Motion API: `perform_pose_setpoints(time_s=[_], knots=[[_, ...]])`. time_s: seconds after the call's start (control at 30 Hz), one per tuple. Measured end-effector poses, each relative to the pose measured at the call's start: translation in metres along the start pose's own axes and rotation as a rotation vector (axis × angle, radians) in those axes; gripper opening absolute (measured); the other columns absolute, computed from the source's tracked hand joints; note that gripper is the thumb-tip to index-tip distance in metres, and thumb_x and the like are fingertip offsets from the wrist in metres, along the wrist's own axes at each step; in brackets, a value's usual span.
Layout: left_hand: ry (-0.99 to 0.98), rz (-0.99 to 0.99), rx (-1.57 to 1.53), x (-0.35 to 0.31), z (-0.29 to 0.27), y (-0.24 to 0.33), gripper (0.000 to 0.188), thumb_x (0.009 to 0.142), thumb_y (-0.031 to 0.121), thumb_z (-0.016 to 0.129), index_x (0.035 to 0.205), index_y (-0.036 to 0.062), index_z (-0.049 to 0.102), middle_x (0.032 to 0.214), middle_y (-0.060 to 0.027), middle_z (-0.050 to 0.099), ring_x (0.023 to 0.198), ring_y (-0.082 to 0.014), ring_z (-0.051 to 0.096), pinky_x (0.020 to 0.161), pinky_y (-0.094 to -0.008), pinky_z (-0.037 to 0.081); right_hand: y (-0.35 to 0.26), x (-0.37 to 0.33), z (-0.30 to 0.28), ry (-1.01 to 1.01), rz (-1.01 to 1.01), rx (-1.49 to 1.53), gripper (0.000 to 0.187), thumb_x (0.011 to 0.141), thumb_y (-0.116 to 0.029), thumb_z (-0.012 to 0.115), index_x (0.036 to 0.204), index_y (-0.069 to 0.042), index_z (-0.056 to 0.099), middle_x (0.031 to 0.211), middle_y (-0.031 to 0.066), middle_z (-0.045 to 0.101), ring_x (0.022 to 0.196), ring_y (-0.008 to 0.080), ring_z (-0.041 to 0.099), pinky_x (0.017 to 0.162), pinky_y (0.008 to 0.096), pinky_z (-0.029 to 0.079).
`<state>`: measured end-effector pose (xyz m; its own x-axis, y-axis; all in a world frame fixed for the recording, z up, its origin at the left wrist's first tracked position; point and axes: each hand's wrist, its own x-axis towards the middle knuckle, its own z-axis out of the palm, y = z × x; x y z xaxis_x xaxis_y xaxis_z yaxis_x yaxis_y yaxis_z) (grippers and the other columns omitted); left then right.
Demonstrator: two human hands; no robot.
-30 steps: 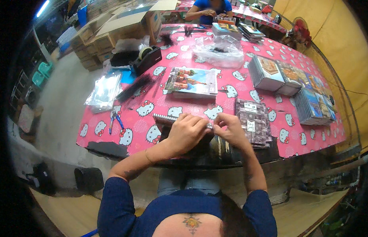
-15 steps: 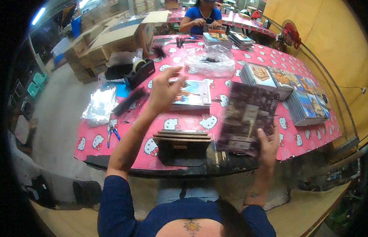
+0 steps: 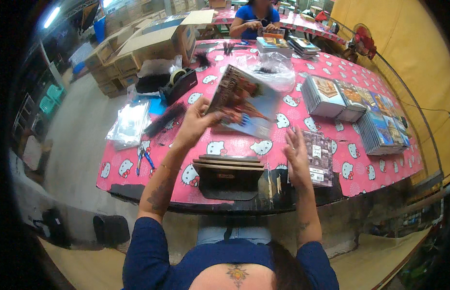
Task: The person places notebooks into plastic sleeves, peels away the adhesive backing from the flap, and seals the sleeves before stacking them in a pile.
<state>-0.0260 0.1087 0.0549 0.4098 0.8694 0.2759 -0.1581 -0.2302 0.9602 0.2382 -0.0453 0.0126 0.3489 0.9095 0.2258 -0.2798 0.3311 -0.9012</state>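
My left hand [image 3: 198, 123] is closed on the left edge of a colourful, picture-covered notebook [image 3: 249, 104], tilted above the pink table. The notebook is slightly blurred and hides most of whatever lies beneath it. My right hand [image 3: 297, 157] is open, fingers apart, beside a dark, grey-purple notebook [image 3: 319, 154] lying near the table's front edge. Whether the hand touches that notebook I cannot tell. Between my forearms stands a black holder [image 3: 227, 181] with thin wooden boards along its top.
Stacked notebooks [image 3: 324, 96] fill the right side of the table [image 3: 237, 145]. At left lie clear plastic sleeves [image 3: 128, 123], blue-handled pliers [image 3: 146, 162] and a black tape dispenser [image 3: 181, 84]. A plastic bag [image 3: 275, 72] sits farther back. Opposite, a person in blue [image 3: 254, 21] handles a notebook.
The dark notebook has gone from my right hand to the table, and that hand has opened. My left hand, empty before over a notebook pile, now holds a colourful notebook raised and tilted.
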Motion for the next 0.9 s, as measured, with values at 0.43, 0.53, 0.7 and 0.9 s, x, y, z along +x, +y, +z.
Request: perform_pose_setpoints(time_s=[0.43, 0.53, 0.7, 0.9], knots=[[-0.068, 0.042, 0.170, -0.091, 0.040, 0.027, 0.041, 0.087, -0.001, 0.064, 0.125, 0.0001, 0.049, 0.114, -0.0122, 0.063, 0.109, -0.0183, 0.059, 0.097, -0.0346, 0.045, 0.020, -0.030, -0.003, -0.163, 0.108, 0.018, 0.035, 0.086, 0.003, 0.065, 0.120, -0.005, 0.059, 0.111, 0.0058, 0.065, 0.101, 0.0171, 0.062, 0.089, 0.0342, 0.051], [0.110, 0.279, 0.460, -0.101, 0.042, 0.035, 0.051, 0.081, -0.002, 0.063, 0.130, 0.0011, 0.048, 0.130, -0.0192, 0.053, 0.122, -0.0298, 0.052, 0.105, -0.0440, 0.038, 0.031, -0.034, 0.002, -0.205, 0.174, -0.089, 0.035, 0.087, 0.002, 0.065, 0.120, -0.007, 0.058, 0.114, 0.0048, 0.063, 0.107, 0.0167, 0.058, 0.092, 0.0341, 0.048], [-0.001, 0.583, 1.379, -0.135, 0.064, 0.006, 0.070, 0.073, 0.014, 0.065, 0.139, 0.0024, 0.045, 0.146, -0.0250, 0.035, 0.142, -0.0425, 0.026, 0.112, -0.0693, 0.005, 0.077, -0.047, 0.011, -0.285, -0.214, -0.645, 0.065, 0.082, -0.022, 0.076, 0.136, -0.004, 0.043, 0.130, 0.0164, 0.053, 0.123, 0.0302, 0.050, 0.105, 0.0423, 0.037], [0.497, 0.439, 0.960, -0.155, 0.035, -0.004, 0.059, 0.084, 0.006, 0.056, 0.140, -0.0025, 0.039, 0.147, -0.0248, 0.035, 0.142, -0.0312, 0.030, 0.117, -0.0475, 0.018, 0.060, -0.055, 0.020, -0.248, -0.118, -0.514, 0.087, 0.081, -0.028, 0.078, 0.147, -0.002, 0.028, 0.143, 0.0195, 0.043, 0.132, 0.0315, 0.043, 0.112, 0.0413, 0.030]])
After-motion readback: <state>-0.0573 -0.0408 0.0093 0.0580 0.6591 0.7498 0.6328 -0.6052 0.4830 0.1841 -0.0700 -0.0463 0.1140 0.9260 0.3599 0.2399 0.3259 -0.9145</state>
